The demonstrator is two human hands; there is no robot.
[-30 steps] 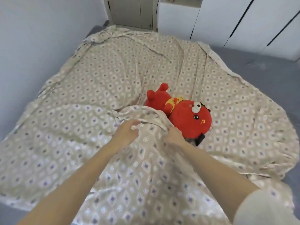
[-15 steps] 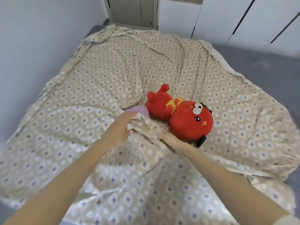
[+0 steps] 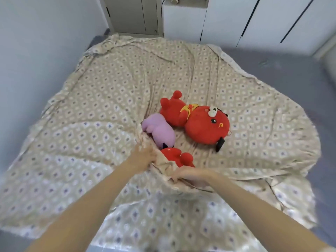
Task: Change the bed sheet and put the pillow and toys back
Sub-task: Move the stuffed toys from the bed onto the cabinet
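The bed sheet (image 3: 112, 99) is the biggest thing here. It lies loose over the whole bed with its edges untucked, and a grey surface (image 3: 291, 70) shows bare past it at two o'clock. My left hand (image 3: 143, 157) grips a bunched fold of the sheet near the bed's middle. My right hand (image 3: 190, 176) clenches the same fold, at about four o'clock from the left.

The main risk, as I judge it, sits in that fold. If I haul it toward six o'clock, the whole sheet may slide and carry the toys along or tip them off the edge.

- **Large red plush toy** (image 3: 203, 124): it lies at one o'clock from my hands, and being round it would roll easily.
- **Purple plush toy** (image 3: 161, 131): at twelve o'clock, it touches the fold and leans on the big one, so the cloth could wrap it up.
- **Small red plush toy** (image 3: 174, 155): it is the likeliest to be caught, since it sits right between my hands, partly under the fold, and I could bundle it in unawares.

Counted:
- one sheet
- three plush toys, two red and one purple
- two hands, both holding cloth
- no pillow anywhere in view
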